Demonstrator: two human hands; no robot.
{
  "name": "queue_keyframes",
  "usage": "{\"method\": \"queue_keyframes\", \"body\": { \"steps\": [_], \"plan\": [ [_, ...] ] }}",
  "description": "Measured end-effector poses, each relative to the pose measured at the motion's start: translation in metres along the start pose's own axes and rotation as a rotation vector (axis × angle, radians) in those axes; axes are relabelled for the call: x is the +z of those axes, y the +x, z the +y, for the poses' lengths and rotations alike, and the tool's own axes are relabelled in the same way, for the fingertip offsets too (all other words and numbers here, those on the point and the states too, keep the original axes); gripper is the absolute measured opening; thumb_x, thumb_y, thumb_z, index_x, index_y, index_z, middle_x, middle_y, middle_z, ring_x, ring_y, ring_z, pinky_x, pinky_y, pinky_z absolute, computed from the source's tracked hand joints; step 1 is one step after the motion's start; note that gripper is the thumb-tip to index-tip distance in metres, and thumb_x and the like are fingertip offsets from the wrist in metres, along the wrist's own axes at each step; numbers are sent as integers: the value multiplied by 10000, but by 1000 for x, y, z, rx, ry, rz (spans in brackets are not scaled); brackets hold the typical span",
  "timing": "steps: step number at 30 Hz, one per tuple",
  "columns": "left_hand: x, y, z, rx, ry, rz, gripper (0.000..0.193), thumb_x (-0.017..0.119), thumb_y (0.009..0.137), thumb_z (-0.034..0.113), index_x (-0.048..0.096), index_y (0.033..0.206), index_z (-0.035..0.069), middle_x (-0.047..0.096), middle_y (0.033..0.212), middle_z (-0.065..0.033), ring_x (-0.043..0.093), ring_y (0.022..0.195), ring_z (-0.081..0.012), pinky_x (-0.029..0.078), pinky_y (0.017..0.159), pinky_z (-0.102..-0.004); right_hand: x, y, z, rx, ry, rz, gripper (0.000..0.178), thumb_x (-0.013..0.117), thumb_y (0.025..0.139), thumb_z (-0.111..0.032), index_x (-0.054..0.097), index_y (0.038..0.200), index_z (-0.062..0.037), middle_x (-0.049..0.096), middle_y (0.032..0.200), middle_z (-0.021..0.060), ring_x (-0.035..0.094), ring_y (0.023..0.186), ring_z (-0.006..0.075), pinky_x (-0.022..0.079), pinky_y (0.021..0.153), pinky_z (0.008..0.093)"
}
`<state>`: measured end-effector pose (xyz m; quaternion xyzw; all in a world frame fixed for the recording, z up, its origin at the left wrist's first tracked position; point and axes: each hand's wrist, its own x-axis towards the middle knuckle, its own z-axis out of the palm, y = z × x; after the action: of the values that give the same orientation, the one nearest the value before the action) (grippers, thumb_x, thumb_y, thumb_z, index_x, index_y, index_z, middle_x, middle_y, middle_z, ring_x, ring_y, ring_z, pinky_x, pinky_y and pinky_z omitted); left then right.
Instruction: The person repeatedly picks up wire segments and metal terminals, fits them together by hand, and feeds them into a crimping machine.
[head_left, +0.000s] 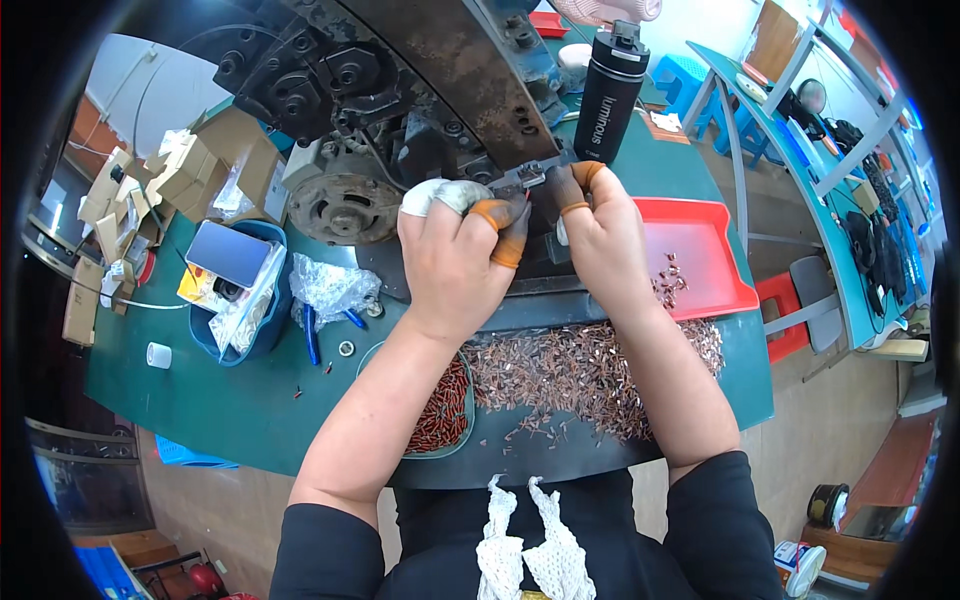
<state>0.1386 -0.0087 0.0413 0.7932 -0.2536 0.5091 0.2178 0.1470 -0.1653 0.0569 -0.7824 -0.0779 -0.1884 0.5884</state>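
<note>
My left hand (450, 245), with white and orange finger covers, is closed at the small metal jaw (530, 175) of a machine. Its thumb and forefinger pinch together just below the jaw; a speck of red shows there, too small to name. My right hand (605, 230), with dark-tipped orange finger covers, is closed on the jaw's other side, and what it pinches is hidden. Below my left forearm stands a bowl (471, 425) full of small reddish-brown cylindrical parts. Between my forearms spreads a heap of small copper-coloured and silvery pieces (550, 375).
The big, dark machine (430, 70) rises ahead. A red tray (700, 225) with a few pieces lies right, near a black bottle (600, 125). Leftward are a blue bin (240, 345) topped by a phone (228, 258), plastic wrap (335, 288), a blue-handled tool (312, 338) and cardboard boxes (190, 175).
</note>
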Motion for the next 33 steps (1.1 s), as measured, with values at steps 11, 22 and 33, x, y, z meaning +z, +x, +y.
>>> {"method": "queue_keyframes", "body": {
  "steps": [11,22,33],
  "plan": [
    [21,2,-8,92,72,65,290,781,719,174,559,900,129,578,922,-62,522,883,-302,376,787,-431,3,3,-1,-3,-65,15,172,623,894,-126,596,970,26,612,905,189,591,855,314,470,764,386],
    [25,1,-6,86,142,65,313,774,675,185,555,891,128,574,906,-57,523,884,-280,380,785,-442,2,3,-9,-13,-111,20,180,641,885,-142,605,942,24,600,885,180,588,779,285,474,702,370],
    [26,2,-4,85,164,66,297,768,689,178,560,894,125,578,897,-49,529,874,-270,385,788,-440,2,1,-12,-63,-148,46,173,641,887,-141,610,930,23,605,898,190,589,796,301,479,710,373]
  ]
}}
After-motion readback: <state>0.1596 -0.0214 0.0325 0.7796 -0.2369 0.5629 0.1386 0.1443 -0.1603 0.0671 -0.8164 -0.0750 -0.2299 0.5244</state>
